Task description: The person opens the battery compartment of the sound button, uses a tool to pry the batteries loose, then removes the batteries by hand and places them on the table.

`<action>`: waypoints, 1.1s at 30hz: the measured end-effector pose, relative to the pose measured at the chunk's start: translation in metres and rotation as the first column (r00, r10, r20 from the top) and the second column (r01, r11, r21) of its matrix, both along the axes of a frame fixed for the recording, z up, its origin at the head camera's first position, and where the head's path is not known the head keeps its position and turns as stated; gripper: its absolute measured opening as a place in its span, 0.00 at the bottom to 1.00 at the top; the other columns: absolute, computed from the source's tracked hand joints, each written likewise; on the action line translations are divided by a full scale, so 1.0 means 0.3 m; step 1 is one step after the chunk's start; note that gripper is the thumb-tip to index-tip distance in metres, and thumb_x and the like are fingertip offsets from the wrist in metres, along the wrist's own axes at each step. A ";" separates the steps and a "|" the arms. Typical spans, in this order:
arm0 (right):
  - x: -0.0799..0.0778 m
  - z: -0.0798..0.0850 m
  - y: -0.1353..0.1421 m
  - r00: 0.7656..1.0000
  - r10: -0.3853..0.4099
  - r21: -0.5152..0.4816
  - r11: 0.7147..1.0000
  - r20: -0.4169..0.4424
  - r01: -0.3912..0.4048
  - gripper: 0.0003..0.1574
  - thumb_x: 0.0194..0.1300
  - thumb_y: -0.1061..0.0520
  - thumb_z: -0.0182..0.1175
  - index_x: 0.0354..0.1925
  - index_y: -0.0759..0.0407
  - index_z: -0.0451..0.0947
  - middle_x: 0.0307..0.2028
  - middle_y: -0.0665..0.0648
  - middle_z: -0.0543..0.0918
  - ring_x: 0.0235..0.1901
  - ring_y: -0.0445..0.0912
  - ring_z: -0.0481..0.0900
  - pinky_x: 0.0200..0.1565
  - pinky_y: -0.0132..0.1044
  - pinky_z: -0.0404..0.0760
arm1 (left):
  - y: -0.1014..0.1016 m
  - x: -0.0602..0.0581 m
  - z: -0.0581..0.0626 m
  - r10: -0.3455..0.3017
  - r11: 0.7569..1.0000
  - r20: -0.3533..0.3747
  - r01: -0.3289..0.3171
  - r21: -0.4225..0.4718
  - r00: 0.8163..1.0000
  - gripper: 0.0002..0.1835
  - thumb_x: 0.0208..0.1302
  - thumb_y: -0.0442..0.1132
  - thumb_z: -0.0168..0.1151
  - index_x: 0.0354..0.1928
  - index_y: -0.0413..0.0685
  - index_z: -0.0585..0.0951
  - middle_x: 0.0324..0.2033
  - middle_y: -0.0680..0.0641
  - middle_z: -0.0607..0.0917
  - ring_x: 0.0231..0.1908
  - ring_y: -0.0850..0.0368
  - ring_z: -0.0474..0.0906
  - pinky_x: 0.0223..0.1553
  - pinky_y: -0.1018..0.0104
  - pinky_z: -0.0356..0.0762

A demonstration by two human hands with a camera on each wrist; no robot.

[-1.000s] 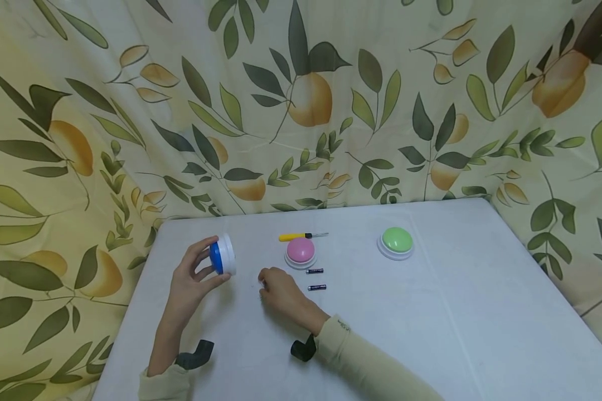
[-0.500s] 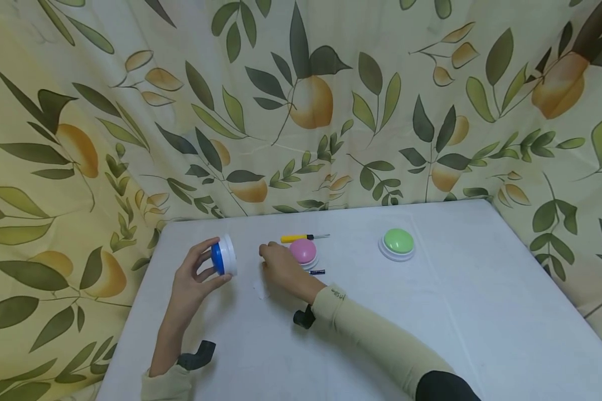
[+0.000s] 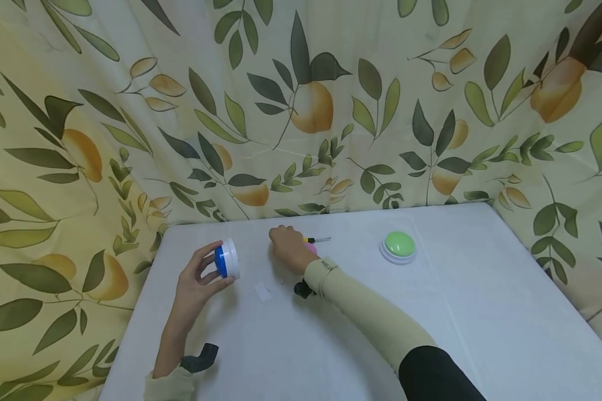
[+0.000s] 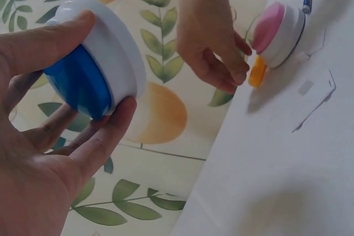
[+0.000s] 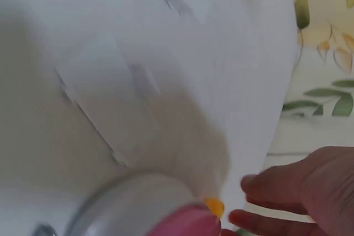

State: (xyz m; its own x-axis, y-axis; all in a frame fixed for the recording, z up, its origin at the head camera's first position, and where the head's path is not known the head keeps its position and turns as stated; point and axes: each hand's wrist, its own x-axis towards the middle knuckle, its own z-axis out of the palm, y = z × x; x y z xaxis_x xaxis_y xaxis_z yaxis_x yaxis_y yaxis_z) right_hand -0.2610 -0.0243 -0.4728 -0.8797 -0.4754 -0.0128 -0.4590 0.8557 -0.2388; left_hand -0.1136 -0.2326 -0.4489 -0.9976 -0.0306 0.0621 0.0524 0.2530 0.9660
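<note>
My left hand [image 3: 193, 284] grips a round push button with a blue dome and white base [image 4: 88, 81], raised over the table and turned on its side, thumb on one edge and fingertips on the other. My right hand [image 3: 289, 248] reaches to the far side of the table, beside the yellow handle of a screwdriver [image 4: 257, 72]. Its thumb and fingers are loosely bent and apart, with nothing between them, in the right wrist view. The screwdriver's shaft [image 3: 323, 239] shows past the hand. A pink-domed button [image 4: 269, 29] stands right by, mostly hidden under the right hand in the head view.
A green-domed button [image 3: 399, 244] stands at the right on the white table [image 3: 431, 323]. Thin white flat pieces [image 3: 263, 292] lie between the hands. Two small batteries [image 4: 307, 0] lie past the pink button. A leaf-patterned curtain [image 3: 301, 111] hangs behind the far edge.
My right hand has moved away from me, from the near side of the pink button to the screwdriver's handle, uncovering a white piece. The left hand keeps holding the blue button in place.
</note>
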 end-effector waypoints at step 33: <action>-0.141 0.016 0.067 0.999 0.038 0.097 0.995 -0.019 -0.036 0.10 0.75 0.67 0.52 0.44 0.61 0.80 0.45 0.61 0.88 0.44 0.56 0.88 0.43 0.51 0.89 | 0.024 -0.060 -0.032 -0.204 0.862 -0.082 0.219 0.457 0.976 0.41 0.68 0.27 0.61 0.80 0.56 0.60 0.77 0.48 0.64 0.73 0.50 0.68 0.64 0.64 0.79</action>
State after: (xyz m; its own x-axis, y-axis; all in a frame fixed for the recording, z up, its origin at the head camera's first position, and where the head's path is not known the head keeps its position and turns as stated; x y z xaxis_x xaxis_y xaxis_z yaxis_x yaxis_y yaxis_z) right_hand -0.3033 -0.0042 -0.4681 -0.8621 -0.5050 -0.0418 -0.4948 0.8567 -0.1457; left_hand -0.1316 -0.2255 -0.4586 -0.9813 0.1484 0.1228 0.0846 -0.2406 0.9669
